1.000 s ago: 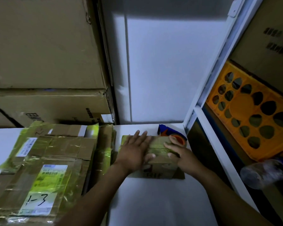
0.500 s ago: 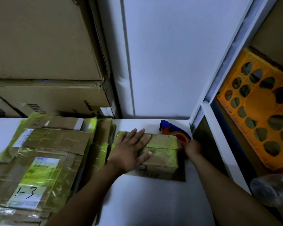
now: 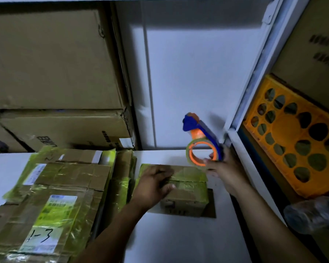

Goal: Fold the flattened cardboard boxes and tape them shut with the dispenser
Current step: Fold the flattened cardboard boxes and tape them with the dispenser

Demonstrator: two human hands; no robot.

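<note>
Flattened boxes [image 3: 51,202]: one stack, left on the table [image 3: 179,240].
Folded box [image 3: 188,194]: one, mid-table, beside the stack.
Dispenser [image 3: 203,141]: one, held above the box's far right corner.
Hands: two; left hand [image 3: 154,185] presses the box top, right hand [image 3: 224,171] grips the dispenser.

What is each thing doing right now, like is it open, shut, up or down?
Small box: folded shut, left hand pressing its top.
Tape dispenser: up in the air, gripped by right hand.
Flattened boxes: stacked flat on table.
Orange crate: tilted.
</note>
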